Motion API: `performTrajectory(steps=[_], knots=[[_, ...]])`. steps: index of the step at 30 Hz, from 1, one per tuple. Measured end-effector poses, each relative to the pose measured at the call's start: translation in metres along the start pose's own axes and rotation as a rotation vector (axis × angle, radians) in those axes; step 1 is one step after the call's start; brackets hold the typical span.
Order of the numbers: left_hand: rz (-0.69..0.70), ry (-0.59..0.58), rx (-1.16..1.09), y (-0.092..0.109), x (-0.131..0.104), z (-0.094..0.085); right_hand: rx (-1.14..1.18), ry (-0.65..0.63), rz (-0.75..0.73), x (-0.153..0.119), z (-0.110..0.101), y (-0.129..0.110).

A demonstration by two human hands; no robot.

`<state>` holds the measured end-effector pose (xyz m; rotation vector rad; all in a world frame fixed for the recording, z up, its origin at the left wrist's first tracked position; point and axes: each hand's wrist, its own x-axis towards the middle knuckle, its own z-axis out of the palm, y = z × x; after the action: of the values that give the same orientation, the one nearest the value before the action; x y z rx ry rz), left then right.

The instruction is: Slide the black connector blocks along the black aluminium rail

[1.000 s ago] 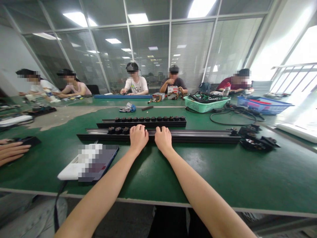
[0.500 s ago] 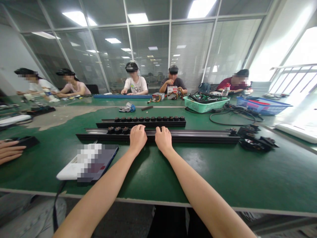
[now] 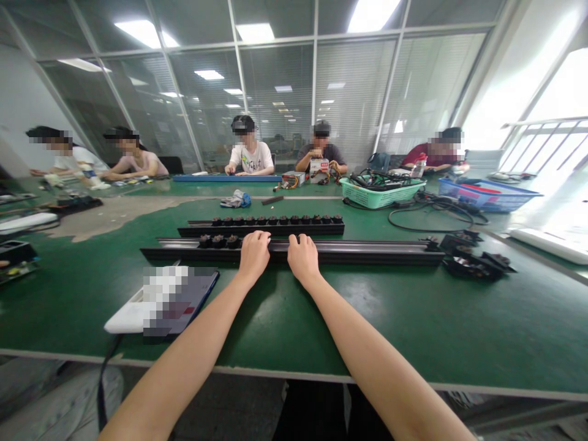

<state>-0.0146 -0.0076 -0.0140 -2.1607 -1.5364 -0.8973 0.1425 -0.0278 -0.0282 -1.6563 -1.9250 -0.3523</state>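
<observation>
A long black rail [image 3: 376, 251] with a shiny groove lies across the green table in front of me. My left hand [image 3: 255, 254] is closed over its near side, just right of three small black parts [image 3: 220, 242] seated in the groove. A short gap to the right, my right hand [image 3: 303, 256] also rests on the rail with its fingers curled. Its fingertips are at the groove, and what lies under them is hidden. Behind is a shorter black rail [image 3: 261, 230] with a row of several black parts. More black parts [image 3: 480, 260] lie by the right end.
A white power bank and dark phone [image 3: 197, 300] lie at front left. Farther back are a green basket [image 3: 383, 195] of cables, a blue basket [image 3: 491, 199], a crumpled cloth [image 3: 236, 199] and loose cables. Several people sit across the table.
The other person's hand at the left edge has gone from view, and the black object there has shifted left. My hands have hardly moved.
</observation>
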Motion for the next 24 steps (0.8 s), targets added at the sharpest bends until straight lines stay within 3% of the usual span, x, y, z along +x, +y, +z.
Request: performTrajectory(steps=[24], knots=[[0.136, 0.021, -0.200, -0.006, 0.005, 0.023, 0.031, 0.018, 0.006, 0.001, 0.000, 0.003]])
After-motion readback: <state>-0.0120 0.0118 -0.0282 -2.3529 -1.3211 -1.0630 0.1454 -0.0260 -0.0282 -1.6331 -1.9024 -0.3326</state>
